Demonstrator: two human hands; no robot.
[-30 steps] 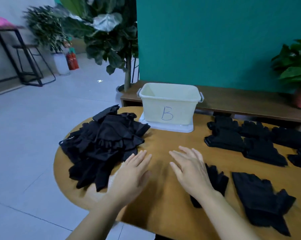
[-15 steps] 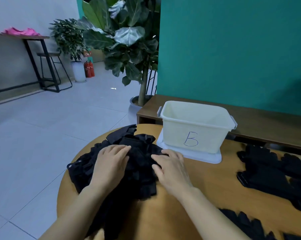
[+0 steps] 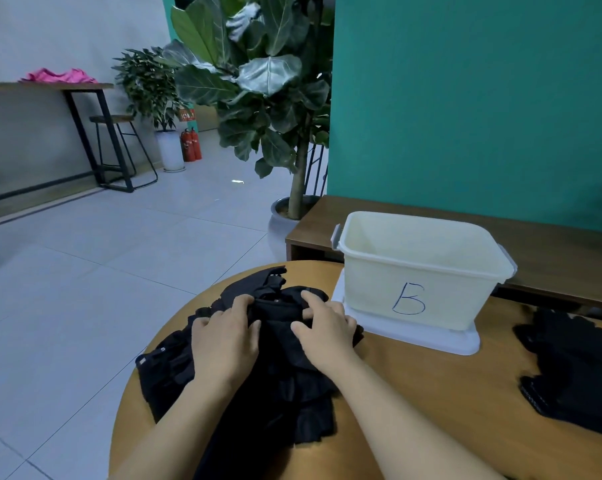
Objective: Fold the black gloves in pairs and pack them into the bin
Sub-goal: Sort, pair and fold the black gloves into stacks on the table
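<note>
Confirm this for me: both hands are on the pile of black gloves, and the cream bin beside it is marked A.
Not quite: the head view shows the bin marked B, not A. The left hand and right hand are indeed on the pile of black gloves beside it.

On the table point(image 3: 431, 393), the glove pile point(image 3: 285, 393) lies left of the bin point(image 3: 420, 271), other gloves point(image 3: 576, 375) right.
</note>
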